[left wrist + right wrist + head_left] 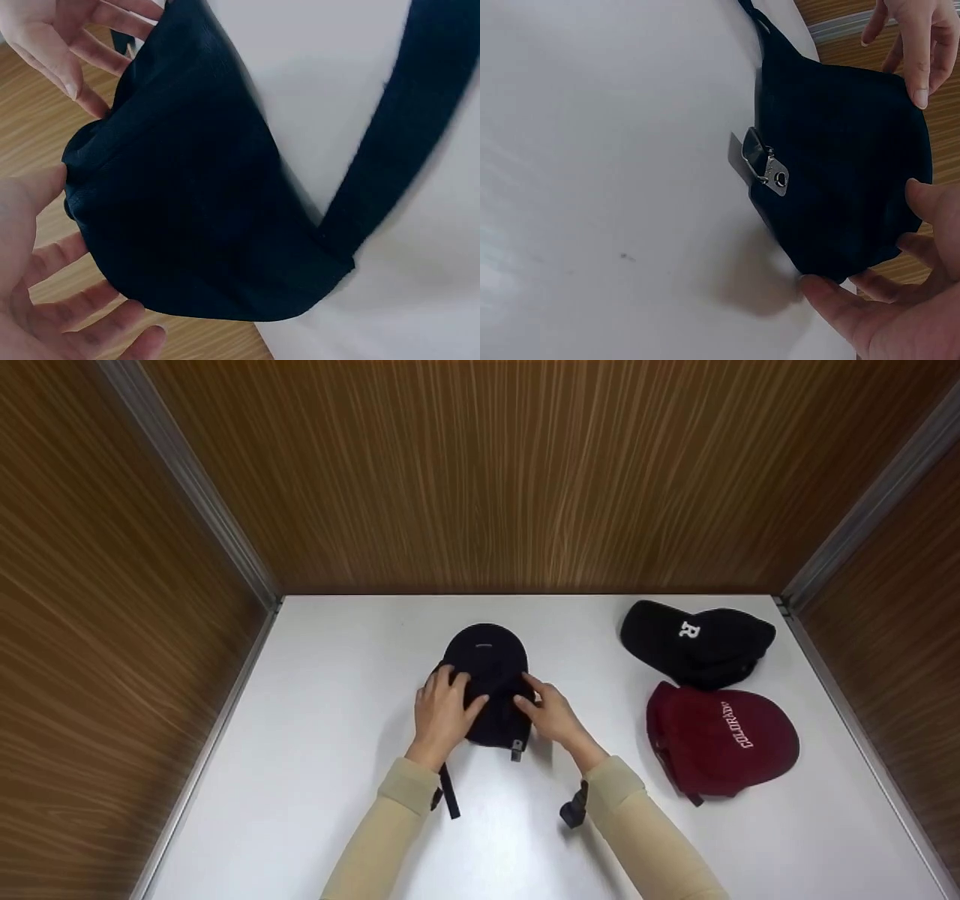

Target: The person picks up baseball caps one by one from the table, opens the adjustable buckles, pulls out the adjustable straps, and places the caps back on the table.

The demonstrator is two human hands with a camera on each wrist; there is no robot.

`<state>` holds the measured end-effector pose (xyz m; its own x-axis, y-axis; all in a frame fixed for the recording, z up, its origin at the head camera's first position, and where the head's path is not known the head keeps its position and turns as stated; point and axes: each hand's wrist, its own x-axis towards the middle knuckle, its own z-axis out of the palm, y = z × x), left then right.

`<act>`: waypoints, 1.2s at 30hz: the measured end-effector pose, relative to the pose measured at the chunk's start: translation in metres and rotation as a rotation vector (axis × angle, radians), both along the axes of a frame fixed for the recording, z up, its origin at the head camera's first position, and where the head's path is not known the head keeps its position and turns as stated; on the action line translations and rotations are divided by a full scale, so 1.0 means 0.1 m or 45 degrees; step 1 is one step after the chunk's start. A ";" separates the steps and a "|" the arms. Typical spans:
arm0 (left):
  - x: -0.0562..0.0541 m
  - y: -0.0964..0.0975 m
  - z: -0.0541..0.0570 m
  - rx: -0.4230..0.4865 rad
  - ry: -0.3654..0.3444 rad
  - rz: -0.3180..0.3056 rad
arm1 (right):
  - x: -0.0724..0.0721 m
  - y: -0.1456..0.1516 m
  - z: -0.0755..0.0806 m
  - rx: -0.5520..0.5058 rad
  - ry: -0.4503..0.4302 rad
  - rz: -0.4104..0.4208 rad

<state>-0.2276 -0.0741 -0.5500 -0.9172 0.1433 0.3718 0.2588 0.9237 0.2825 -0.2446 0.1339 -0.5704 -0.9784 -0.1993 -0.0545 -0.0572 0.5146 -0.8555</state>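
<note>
A dark navy cap (486,649) lies on the white table, its brim toward the back wall and a small light mark on the brim. My left hand (439,716) holds the crown's left side, thumb on top and fingers spread along the edge. On the opposite side, my right hand (556,716) pinches the crown between thumb and fingers. The cloth (195,187) looks folded flat between both hands. A loose strap (409,127) trails from the left rear edge. At the right rear edge sits a metal buckle (778,178).
To the right lies a black cap (705,641) with a white R. A dark red cap (742,742) lettered COLORADO lies just in front of it, nearly touching. Wood-grain panels (480,480) with metal edging enclose the white table (322,735) at the back and sides.
</note>
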 end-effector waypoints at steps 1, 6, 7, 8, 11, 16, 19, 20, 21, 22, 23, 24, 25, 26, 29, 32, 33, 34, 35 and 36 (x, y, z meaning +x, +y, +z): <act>0.00 -0.01 0.00 -0.013 0.003 0.005 | 0.00 -0.02 0.00 -0.001 0.008 0.002; -0.02 -0.07 -0.01 -0.035 0.008 0.055 | -0.04 -0.10 -0.04 -0.066 0.024 -0.007; -0.03 -0.09 -0.01 -0.024 0.010 0.069 | -0.05 -0.12 -0.04 -0.085 0.021 -0.011; -0.04 -0.10 -0.02 -0.013 0.012 0.086 | -0.05 -0.14 -0.05 -0.102 0.017 -0.013; -0.08 -0.13 -0.03 0.015 0.022 0.132 | -0.06 -0.19 -0.06 -0.114 0.019 -0.014; -0.16 -0.18 -0.05 0.027 0.039 0.167 | -0.03 -0.24 -0.07 -0.054 0.067 0.009; -0.20 -0.23 -0.06 0.037 0.044 0.184 | 0.02 -0.24 -0.08 -0.013 0.095 0.034; -0.21 -0.25 -0.06 0.041 0.045 0.190 | 0.03 -0.24 -0.09 -0.007 0.104 0.041; -0.23 -0.27 -0.05 0.044 0.045 0.198 | 0.05 -0.24 -0.09 -0.006 0.114 0.049; -0.25 -0.29 -0.05 0.046 0.043 0.207 | 0.06 -0.24 -0.09 -0.007 0.123 0.054; -0.27 -0.32 -0.05 0.051 0.039 0.216 | 0.07 -0.24 -0.09 -0.007 0.126 0.057; -0.29 -0.34 -0.04 0.054 0.031 0.225 | 0.08 -0.24 -0.09 -0.009 0.129 0.060; -0.31 -0.36 -0.04 0.055 0.025 0.236 | 0.09 -0.23 -0.09 -0.013 0.136 0.064; -0.33 -0.39 -0.03 0.056 0.009 0.245 | 0.10 -0.23 -0.09 -0.019 0.137 0.070; -0.39 -0.47 -0.01 0.050 -0.031 0.278 | 0.13 -0.20 -0.07 -0.016 0.126 0.086; -0.44 -0.55 0.00 0.039 -0.055 0.305 | 0.16 -0.17 -0.05 -0.009 0.119 0.103; -0.45 -0.58 0.01 0.037 -0.052 0.311 | 0.17 -0.16 -0.03 -0.005 0.119 0.107; -0.46 -0.60 0.02 0.038 -0.050 0.317 | 0.18 -0.15 -0.02 -0.003 0.126 0.112; -0.48 -0.62 0.02 0.042 -0.048 0.322 | 0.19 -0.14 0.00 0.002 0.127 0.114; -0.49 -0.65 0.02 0.044 -0.046 0.326 | 0.20 -0.13 0.01 0.004 0.130 0.114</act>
<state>-0.2764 -0.1388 -0.5477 -0.9348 -0.1075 0.3386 0.0069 0.9474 0.3200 -0.2247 0.1212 -0.5695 -0.9571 -0.2864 0.0433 -0.1896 0.5063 -0.8413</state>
